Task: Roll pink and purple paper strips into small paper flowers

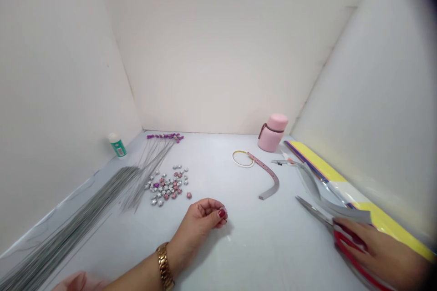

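Scissors [322,218]: at the right of the bench [252,245], blades pointing away and slightly left; whether they rest on the surface or are lifted, I cannot tell
Weight and stiffness: likely rigid and fairly light, with the narrow metal blades the slick, sharp end
Where to hold: the red handle, thumb and fingers through the loops; clear of blades and points
Right hand [389,248]: fingers curled around the red handle, blurred; how firm the grip is, I cannot tell
Grey strip [348,211]: runs behind the scissors to the right fingers, contact unclear; looks thin, light and springy; probably best held by its edges or end, since a hard pinch might crease it
Curled strip [269,173]: pink to grey, bent on the bench between the hands, its far end touching the ring [235,160]; probably just as light
Left hand [203,220]: thumb closed against the index finger; cannot tell whether anything small is between
Small stars [167,186]: scattered beyond and left of the left hand; probably light, easily dented
Wires [85,209]: bundled along the left; thin, probably springy
Pink flask [271,138]: upright at the back
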{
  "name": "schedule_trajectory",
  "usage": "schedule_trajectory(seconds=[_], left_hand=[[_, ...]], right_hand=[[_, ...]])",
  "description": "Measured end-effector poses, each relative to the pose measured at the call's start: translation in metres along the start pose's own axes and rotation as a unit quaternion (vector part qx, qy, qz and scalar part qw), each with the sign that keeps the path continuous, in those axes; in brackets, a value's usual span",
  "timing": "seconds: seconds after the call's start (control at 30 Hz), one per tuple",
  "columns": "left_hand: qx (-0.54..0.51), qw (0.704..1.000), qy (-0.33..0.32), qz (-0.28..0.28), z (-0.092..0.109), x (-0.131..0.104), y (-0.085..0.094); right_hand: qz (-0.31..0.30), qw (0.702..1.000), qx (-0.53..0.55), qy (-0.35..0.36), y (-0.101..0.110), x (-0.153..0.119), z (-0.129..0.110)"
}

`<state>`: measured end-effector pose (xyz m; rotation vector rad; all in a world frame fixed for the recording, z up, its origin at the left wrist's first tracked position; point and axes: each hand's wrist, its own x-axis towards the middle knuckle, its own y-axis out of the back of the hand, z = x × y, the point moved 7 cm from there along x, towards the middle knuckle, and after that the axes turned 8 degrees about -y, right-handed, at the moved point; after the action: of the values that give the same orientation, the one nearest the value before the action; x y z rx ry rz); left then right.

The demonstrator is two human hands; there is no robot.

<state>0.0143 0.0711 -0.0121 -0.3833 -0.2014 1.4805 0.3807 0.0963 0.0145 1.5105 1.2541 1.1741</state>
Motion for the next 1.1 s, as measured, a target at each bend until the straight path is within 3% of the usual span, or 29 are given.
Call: schedule_trajectory(seconds=[0.07,0.13,0.23,0.33,0.4,0.47,0.67,0.87,1.0,1.1], left_hand=[[-0.004,1.0,0.009,-0.002,0.0,0.0,-0.001],[-0.013,1.0,0.016,-0.007,0.0,-0.001,-0.002],[-0.035,0.999,0.017,-0.015,0.0,-0.002,-0.003],[-0.069,0.996,0.031,-0.041,-0.002,-0.005,-0.007],[-0.099,0.992,0.047,-0.063,-0.005,-0.008,-0.011],[-0.14,0.985,0.06,-0.076,-0.007,-0.009,-0.013],[-0.253,0.959,0.112,-0.063,-0.017,-0.009,-0.014],[-0.322,0.927,0.168,-0.09,-0.024,-0.015,-0.024],[-0.309,0.928,0.174,-0.117,-0.022,-0.021,-0.032],[-0.219,0.964,0.121,-0.093,-0.017,-0.017,-0.027]], right_hand=[[-0.054,0.998,-0.027,-0.001,-0.009,-0.005,-0.002],[-0.061,0.997,-0.038,-0.012,-0.003,-0.006,-0.025],[-0.092,0.991,0.06,0.075,0.009,-0.012,-0.107],[-0.181,0.95,0.202,0.156,0.007,-0.023,-0.193],[-0.211,0.921,0.284,0.161,0.0,-0.027,-0.229],[-0.225,0.893,0.35,0.17,-0.008,-0.029,-0.249],[-0.298,0.788,0.531,0.091,-0.034,-0.029,-0.253],[-0.361,0.693,0.625,-0.011,-0.053,-0.034,-0.25],[-0.382,0.655,0.651,-0.038,-0.059,-0.038,-0.25],[-0.373,0.651,0.66,-0.049,-0.059,-0.036,-0.248]])
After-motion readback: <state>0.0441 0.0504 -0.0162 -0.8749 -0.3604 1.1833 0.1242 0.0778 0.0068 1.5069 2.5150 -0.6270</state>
